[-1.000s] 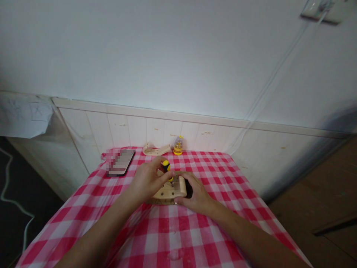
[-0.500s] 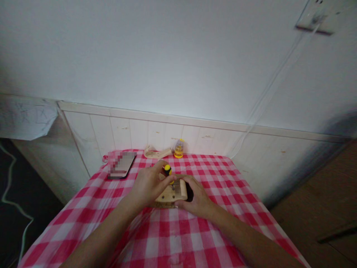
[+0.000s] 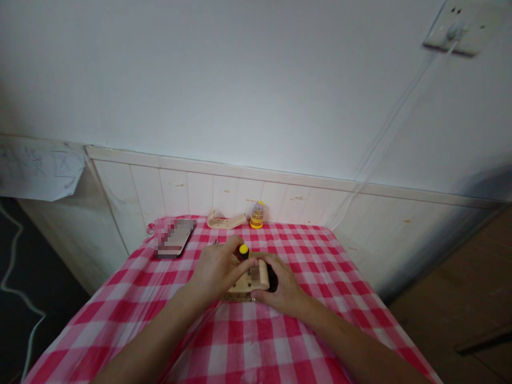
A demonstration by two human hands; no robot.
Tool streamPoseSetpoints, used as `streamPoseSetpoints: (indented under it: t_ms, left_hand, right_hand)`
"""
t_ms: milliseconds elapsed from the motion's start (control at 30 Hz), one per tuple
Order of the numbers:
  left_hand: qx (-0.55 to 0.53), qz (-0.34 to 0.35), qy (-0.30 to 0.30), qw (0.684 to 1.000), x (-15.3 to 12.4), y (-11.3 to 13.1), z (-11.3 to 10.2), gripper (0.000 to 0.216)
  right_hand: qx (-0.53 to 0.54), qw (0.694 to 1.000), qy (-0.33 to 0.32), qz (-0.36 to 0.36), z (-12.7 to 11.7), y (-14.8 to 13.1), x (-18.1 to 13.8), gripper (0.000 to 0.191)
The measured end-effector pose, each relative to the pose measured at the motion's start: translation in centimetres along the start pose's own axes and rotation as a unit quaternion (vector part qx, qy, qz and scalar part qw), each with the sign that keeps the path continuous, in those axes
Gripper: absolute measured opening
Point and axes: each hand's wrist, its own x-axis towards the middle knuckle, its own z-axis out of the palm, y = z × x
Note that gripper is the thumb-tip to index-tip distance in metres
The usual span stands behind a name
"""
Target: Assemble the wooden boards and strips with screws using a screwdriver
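A small wooden piece with holes [image 3: 250,281] lies on the red and white checked tablecloth [image 3: 248,341]. A short screwdriver with a yellow and black handle [image 3: 244,250] stands upright on it. My left hand [image 3: 218,269] has its fingers closed round the screwdriver's handle. My right hand [image 3: 282,285] grips the wooden piece at its right end, where a black part [image 3: 272,277] shows between the fingers.
At the table's far edge lie a curved wooden part [image 3: 224,220] and a small yellow bit holder [image 3: 256,214]. A phone [image 3: 175,238] rests at the far left. White wall panelling stands behind; a cable hangs from a wall socket [image 3: 456,29].
The view has shifted slightly. My hands stay on the screwdriver and the wooden piece, with the left fingers turned a little on the handle.
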Motion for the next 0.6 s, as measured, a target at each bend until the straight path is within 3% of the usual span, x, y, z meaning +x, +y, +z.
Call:
streamPoseSetpoints:
  t_ms: [400,600]
  left_hand:
    - [-0.028,-0.006,-0.033,0.999,0.21,-0.28,-0.18,0.028]
    - [-0.061,0.023,-0.061,0.996,0.27,-0.46,-0.58,0.021]
  right_hand:
    - [-0.005,1.000,0.009,-0.002,0.00,0.07,-0.09,0.076]
    - [-0.005,1.000,0.004,-0.006,0.00,0.16,-0.11,0.078]
